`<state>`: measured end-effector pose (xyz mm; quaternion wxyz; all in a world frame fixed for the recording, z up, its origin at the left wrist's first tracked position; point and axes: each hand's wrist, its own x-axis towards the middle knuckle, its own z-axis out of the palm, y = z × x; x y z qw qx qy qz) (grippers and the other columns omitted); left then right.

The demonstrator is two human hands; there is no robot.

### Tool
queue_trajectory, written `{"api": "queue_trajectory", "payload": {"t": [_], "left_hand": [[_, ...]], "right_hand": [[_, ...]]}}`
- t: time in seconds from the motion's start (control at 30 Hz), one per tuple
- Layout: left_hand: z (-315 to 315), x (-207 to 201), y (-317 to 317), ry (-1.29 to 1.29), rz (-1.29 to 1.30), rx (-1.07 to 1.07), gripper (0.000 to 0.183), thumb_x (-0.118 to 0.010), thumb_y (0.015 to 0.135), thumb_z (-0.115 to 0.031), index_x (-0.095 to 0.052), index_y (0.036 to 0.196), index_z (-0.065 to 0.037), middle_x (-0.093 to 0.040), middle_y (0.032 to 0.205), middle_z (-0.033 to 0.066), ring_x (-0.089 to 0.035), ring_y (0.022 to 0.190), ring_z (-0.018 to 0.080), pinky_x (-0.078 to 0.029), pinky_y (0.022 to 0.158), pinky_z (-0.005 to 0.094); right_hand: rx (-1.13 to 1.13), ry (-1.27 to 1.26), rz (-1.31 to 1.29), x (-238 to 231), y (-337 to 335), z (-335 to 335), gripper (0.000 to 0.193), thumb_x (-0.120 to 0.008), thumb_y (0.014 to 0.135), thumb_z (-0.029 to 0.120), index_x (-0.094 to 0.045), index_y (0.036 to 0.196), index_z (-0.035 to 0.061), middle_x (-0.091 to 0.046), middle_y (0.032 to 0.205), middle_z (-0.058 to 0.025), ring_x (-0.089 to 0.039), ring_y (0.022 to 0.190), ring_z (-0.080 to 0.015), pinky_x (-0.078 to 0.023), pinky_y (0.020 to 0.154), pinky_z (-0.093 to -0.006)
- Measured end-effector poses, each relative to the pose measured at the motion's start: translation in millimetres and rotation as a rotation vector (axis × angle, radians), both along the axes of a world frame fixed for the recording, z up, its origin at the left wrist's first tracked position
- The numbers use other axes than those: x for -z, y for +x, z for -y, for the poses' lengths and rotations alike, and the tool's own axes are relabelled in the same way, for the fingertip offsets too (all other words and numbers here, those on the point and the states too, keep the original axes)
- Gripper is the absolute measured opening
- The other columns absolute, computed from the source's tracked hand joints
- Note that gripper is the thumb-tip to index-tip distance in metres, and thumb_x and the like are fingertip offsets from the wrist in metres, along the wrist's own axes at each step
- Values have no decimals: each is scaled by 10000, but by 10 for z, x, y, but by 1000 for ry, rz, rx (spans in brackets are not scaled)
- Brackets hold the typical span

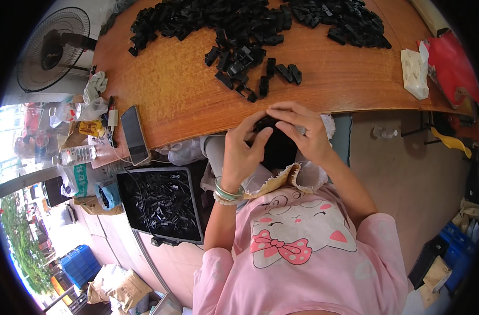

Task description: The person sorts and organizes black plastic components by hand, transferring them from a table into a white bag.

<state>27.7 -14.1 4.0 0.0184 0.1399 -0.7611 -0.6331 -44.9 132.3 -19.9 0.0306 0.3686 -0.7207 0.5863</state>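
Observation:
Just off the near table edge, my left hand (245, 145) and my right hand (304, 130) come together at the fingertips. Between them is a small black plastic part (265, 123), largely covered by the fingers. My left thumb and fingers close round it, and the right thumb and fingers pinch at its other side. Below the hands, a dark area over my lap makes its outline hard to read. Beyond the fingers, a loose cluster of similar black plastic parts (241, 59) lies on the wooden table (168, 84).
Larger heaps of black parts (197, 18) cover the far table. A phone (135, 134) lies at the left edge, and a white tissue pack (415, 73) at the right. Below left, a black case (160, 202) holds many small dark pieces. A fan (53, 50) stands far left.

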Motion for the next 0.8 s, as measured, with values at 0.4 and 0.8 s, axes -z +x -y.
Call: {"api": "queue_trajectory", "payload": {"t": [0.4, 0.8], "left_hand": [[126, 270, -193, -429, -295, -68, 126, -639, 830, -84, -613, 915, 5, -641, 731, 110, -614, 640, 127, -458, 583, 254], [287, 472, -581, -948, -14, -314, 320, -668, 780, -340, -615, 782, -24, -603, 745, 105, -602, 688, 284, -454, 601, 383]], "right_hand": [[13, 168, 123, 130, -267, -76, 300, -601, 789, -9, -626, 1082, 49, -592, 880, -83, -583, 774, -226, -466, 698, -306], [182, 474, -393, 237, -403, 217, 199, -651, 694, 24, -585, 881, 39, -541, 885, -71, -520, 891, -259, -429, 746, -379]]}}
